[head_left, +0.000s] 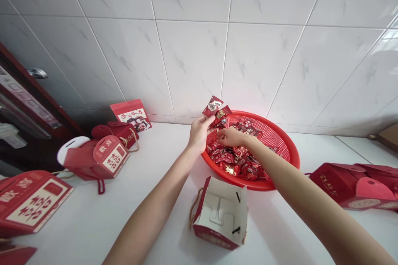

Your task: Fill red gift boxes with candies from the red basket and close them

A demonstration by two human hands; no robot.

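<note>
Several red candy packets (pixel 222 112) are fanned out in my left hand (pixel 200 132), its thumb pressed on them above the left rim of a red plastic basket (pixel 287 145). Inside that basket lies a heap of red wrapped candies (pixel 245 165). My right hand (pixel 230 137) reaches over the heap with its fingers curled down, close beside the left hand; what its fingertips hold, if anything, is hidden. In front of the basket stands an open gift box (pixel 217 238), red outside and white inside, with rope handles at its sides and nothing visible in it.
Closed red gift boxes (pixel 101 157) and an upright printed red card or bag (pixel 132 116) stand on the left. More red boxes (pixel 348 184) are at the right. A white tiled wall (pixel 192 58) rises behind the white counter (pixel 155 140).
</note>
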